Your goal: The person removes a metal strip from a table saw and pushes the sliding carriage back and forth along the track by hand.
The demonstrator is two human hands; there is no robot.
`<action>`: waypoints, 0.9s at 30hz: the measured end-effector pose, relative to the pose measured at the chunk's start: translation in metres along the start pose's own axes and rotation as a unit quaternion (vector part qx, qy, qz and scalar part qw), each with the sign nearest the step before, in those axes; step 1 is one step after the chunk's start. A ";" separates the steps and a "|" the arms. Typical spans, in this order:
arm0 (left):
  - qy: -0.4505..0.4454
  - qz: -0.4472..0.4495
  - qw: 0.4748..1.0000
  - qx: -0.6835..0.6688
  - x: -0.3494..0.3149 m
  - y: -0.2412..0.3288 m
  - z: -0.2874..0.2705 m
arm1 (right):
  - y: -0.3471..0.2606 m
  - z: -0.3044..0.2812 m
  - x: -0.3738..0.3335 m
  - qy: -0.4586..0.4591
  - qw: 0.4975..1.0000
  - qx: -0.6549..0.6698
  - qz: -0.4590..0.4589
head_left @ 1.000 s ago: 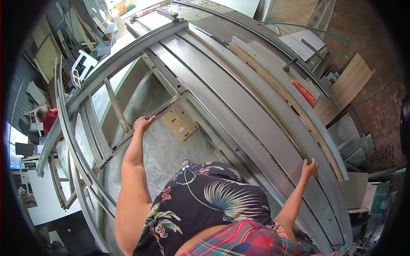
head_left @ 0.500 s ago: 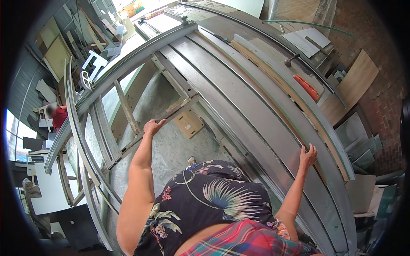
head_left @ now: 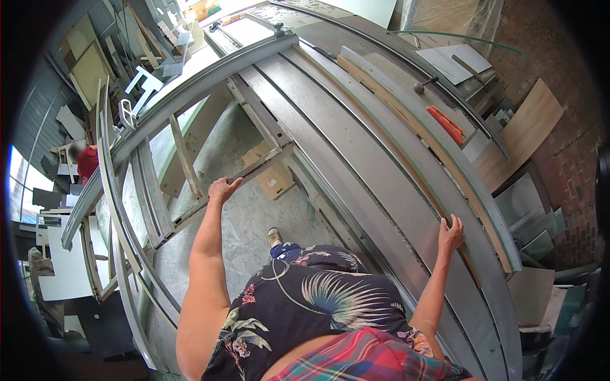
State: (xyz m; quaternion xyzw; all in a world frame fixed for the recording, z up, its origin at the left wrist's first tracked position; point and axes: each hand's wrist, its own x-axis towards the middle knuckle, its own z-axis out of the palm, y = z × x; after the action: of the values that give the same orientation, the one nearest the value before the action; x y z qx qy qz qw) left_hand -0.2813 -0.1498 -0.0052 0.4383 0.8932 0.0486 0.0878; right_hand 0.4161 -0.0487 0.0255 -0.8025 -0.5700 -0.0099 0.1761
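My left hand (head_left: 222, 189) is closed round a dull metal bar of an open rectangular frame (head_left: 259, 164), which stands out from the left side of a long metal machine table (head_left: 356, 162). On the table's right half, my right hand (head_left: 450, 233) has its fingers bent over the edge of a long, brown-edged strip (head_left: 413, 185) lying lengthwise. Its palm side is hidden. Beyond that strip lies a long pale wooden board (head_left: 438, 152), roughly parallel to it. Under the frame, a light-brown box-like piece (head_left: 270, 174) shows near the floor.
Curved-looking metal rails (head_left: 121, 209) run along my left. An orange-red tool or guard (head_left: 447, 125) and a dark knob (head_left: 419, 89) are at the right. Panels lean against the left wall; a wooden sheet (head_left: 527, 133) and offcuts stand right. A person in red (head_left: 88, 162) is far left.
My foot has come forward into view on the floor below the frame. The view has shifted slightly; both hands keep about the same places on the bar and the strip.
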 end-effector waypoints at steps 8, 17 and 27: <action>0.021 0.012 1.000 -0.010 -0.009 -0.002 0.000 | 0.011 -0.002 -0.012 0.015 1.000 0.021 0.015; 0.010 0.015 1.000 -0.003 -0.024 -0.002 0.002 | 0.019 -0.010 -0.020 0.015 0.999 -0.004 0.032; 0.000 0.018 1.000 -0.008 -0.033 -0.003 -0.008 | 0.023 -0.021 -0.036 0.019 0.999 -0.025 0.019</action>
State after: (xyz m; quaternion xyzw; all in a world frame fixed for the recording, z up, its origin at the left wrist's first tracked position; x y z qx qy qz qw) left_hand -0.2653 -0.1781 0.0055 0.4533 0.8849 0.0575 0.0902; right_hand 0.4289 -0.0940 0.0308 -0.8169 -0.5509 -0.0356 0.1668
